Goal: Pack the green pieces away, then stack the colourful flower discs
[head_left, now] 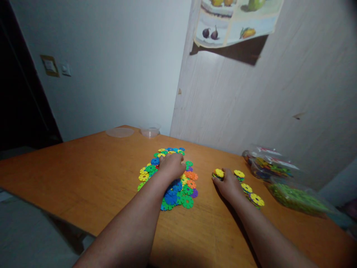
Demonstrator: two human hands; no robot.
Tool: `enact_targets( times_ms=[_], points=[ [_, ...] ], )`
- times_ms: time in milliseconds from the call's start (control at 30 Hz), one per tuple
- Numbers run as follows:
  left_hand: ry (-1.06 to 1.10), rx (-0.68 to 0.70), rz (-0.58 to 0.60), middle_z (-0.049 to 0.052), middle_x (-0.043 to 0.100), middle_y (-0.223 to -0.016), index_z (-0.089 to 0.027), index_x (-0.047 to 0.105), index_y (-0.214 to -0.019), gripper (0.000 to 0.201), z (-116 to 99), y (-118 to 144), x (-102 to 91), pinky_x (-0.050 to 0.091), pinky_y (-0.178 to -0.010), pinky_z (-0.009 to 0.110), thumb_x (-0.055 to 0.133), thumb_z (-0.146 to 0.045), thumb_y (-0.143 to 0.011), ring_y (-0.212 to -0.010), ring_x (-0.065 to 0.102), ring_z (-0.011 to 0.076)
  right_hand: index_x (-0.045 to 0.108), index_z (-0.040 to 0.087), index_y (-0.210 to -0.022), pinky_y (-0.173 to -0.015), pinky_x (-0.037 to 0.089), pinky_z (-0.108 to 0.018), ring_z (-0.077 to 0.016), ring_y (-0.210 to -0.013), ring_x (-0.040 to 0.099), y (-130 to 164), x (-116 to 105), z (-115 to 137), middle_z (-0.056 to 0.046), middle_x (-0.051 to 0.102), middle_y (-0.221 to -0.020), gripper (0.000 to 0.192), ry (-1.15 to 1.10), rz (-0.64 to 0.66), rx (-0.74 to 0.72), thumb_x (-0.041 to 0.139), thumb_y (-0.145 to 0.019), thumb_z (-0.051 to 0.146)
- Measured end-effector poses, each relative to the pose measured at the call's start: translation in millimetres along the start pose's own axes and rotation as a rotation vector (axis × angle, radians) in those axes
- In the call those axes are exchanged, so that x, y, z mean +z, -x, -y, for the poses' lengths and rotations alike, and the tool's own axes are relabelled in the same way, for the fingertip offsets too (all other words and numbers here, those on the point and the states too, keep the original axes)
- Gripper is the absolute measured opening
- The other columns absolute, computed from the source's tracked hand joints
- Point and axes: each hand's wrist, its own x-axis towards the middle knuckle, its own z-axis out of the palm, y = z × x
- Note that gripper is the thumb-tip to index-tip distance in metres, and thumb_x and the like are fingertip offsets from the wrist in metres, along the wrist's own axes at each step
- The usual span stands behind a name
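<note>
A loose pile of plastic snowflake discs [171, 197] in blue, green, yellow, orange and purple lies mid-table. My left hand [171, 165] reaches down onto the far part of this pile, its fingers curled in and mostly hidden by the back of the hand. To the right, my right hand [228, 183] has thumb and fingers closed around the sides of a small stack of discs [219, 173] with a yellow one on top. Beside that hand stand more short stacks: one yellow-topped stack [239, 175] behind, another stack [246, 188] and a nearer stack [256, 200].
Clear bags of colourful pieces [270, 167] and a bag of green pieces [298, 197] lie along the table's right side. At the back left edge are a clear plastic bowl [150, 131] and a flat translucent lid [119, 132]. A wall [125, 74] rises behind the wooden table [92, 167].
</note>
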Motion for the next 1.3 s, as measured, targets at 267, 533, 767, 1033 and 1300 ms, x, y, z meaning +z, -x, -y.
enact_targets(
  times_ms=[267,533,767,1033,1300],
  points=[
    [0.057,-0.116,-0.075,0.009,0.074,-0.105,-0.027,0.07,-0.098,0.024,10.6,-6.1,-5.6,0.043,-0.089,0.04,0.055,-0.034,-0.081,-0.106,0.064,0.0306,0.058,0.012,-0.129,-0.082,0.049,-0.039,-0.0319,-0.103,0.068,-22.7,8.4,4.5,-0.02,0.071,-0.112,0.055,0.023,-0.025,0.035,0.058,-0.086,0.046],
    [0.153,-0.181,-0.116,0.008,0.074,-0.108,-0.027,0.07,-0.098,0.025,13.0,-8.5,-8.5,0.042,-0.088,0.04,0.054,-0.041,-0.084,-0.105,0.064,0.0296,0.059,0.011,-0.126,-0.081,0.049,-0.039,-0.0329,-0.103,0.068,-30.6,12.7,6.8,-0.021,0.072,-0.109,0.053,-0.005,-0.041,0.039,0.057,-0.085,0.046],
    [0.291,-0.224,-0.128,0.006,0.075,-0.099,-0.025,0.07,-0.095,0.025,18.2,-12.7,-8.4,0.043,-0.084,0.035,0.062,-0.044,-0.08,-0.097,0.064,0.0261,0.051,0.005,-0.133,-0.087,0.047,-0.04,-0.0349,-0.112,0.061,-14.4,5.7,8.4,-0.026,0.065,-0.12,0.061,-0.027,-0.095,0.027,0.056,-0.085,0.043],
    [0.55,-0.222,-0.249,0.002,0.073,-0.089,-0.023,0.069,-0.087,0.017,38.5,-30.7,3.4,0.045,-0.072,0.027,0.058,-0.034,-0.082,-0.083,0.064,0.0189,0.062,0.02,-0.117,-0.097,0.045,-0.041,-0.0279,-0.112,0.058,58.8,-15.3,84.6,-0.013,0.065,-0.117,0.038,-0.288,-0.086,-0.427,0.049,-0.094,0.046],
    [0.634,-0.187,-0.223,0.002,0.069,-0.078,-0.018,0.069,-0.081,0.018,43.0,-36.5,13.6,0.042,-0.063,0.023,0.059,-0.032,-0.08,-0.075,0.061,0.0156,0.052,0.032,-0.142,-0.11,0.035,-0.054,-0.0339,-0.137,0.04,103.8,-11.2,139.3,-0.01,0.045,-0.151,0.059,-0.202,0.246,-0.838,0.06,-0.089,0.055]
  ],
)
